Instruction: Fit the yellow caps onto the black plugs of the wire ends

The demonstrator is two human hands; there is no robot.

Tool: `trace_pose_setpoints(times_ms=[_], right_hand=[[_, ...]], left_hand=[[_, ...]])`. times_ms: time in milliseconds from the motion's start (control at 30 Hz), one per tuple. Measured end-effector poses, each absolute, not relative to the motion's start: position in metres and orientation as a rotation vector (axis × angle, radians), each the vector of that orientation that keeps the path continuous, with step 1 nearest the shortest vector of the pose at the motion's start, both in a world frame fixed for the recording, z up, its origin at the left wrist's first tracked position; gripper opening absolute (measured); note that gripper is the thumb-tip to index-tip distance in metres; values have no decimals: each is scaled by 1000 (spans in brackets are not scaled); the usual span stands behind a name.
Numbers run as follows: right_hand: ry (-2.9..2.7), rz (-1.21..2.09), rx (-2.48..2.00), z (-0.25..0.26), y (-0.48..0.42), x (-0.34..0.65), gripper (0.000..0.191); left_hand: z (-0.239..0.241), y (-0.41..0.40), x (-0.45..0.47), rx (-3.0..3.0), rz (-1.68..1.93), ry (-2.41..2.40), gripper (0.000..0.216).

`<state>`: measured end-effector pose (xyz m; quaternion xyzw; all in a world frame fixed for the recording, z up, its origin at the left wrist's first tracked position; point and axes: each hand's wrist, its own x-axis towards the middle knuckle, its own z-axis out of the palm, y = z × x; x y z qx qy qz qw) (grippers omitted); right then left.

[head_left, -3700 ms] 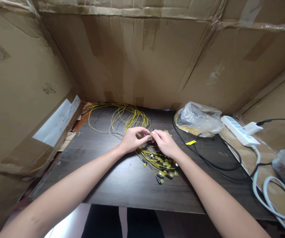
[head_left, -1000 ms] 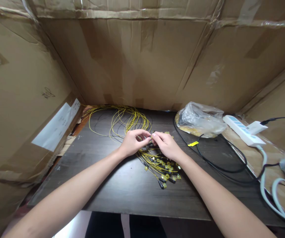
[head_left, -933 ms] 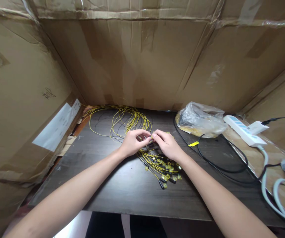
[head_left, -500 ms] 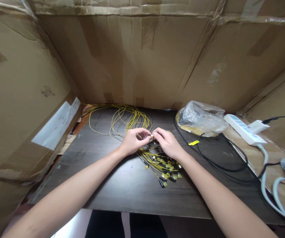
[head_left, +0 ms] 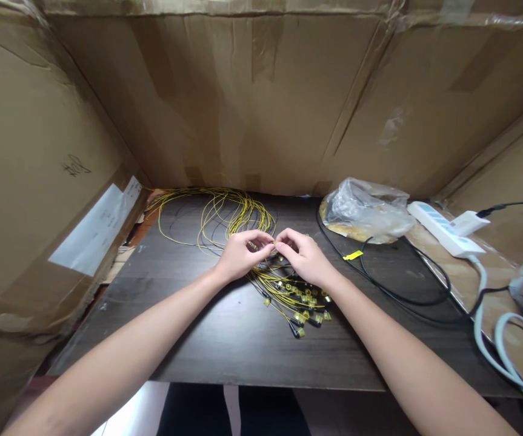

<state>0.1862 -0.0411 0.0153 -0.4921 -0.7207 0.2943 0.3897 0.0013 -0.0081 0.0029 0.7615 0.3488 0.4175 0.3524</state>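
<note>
A bundle of thin yellow cables point(head_left: 225, 212) loops across the back of the dark table point(head_left: 206, 339). Their ends, with small black connectors and yellow tags point(head_left: 304, 306), lie fanned out near the middle. My left hand point(head_left: 239, 257) and my right hand point(head_left: 304, 259) meet fingertip to fingertip just above that pile. Both are closed in a pinch on one small yellow-tipped cable end point(head_left: 274, 243) held between them.
Cardboard walls point(head_left: 261, 109) enclose the table on the left, back and right. A clear plastic bag point(head_left: 365, 209) with yellow parts sits at the back right. A black cable point(head_left: 402, 297), a white power strip point(head_left: 443, 227) and a thick white cord point(head_left: 493, 357) lie to the right.
Both hands stay together over the pile, pinching and working the same cable end. The view has tipped slightly downward; nothing else has moved.
</note>
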Motion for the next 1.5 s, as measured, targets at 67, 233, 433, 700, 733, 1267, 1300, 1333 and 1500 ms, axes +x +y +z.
trace_pose_setpoints(times_ms=[67,233,433,700,733,1267,1300,1333,1500], right_hand=[[-1830,755,-1251,16,-41,187,18],[-1846,750,-1255,15,-41,188,18],[-1869,733,-1258,15,-42,187,23],[-1873,681,-1265,14,-41,186,21],[-1872,673,-1259,15,-41,187,18],[-1803,812,-1197,16,-40,189,20],[-1796,827,-1188,16,-40,189,18],[-1796,841,-1184,17,-40,189,18],[-1851,857,-1221,17,-41,189,26]], left_hand=[[3,-8,1,1969,1092,901,15],[1,-7,0,1980,1102,882,15],[0,-6,0,1987,1114,904,15],[0,-6,1,1968,1125,925,14],[0,-6,1,1950,1125,918,15],[5,-10,2,1995,1110,913,14],[6,-10,2,2004,1100,908,13],[6,-10,2,2014,1092,904,13],[8,-12,1,2046,1091,898,14]])
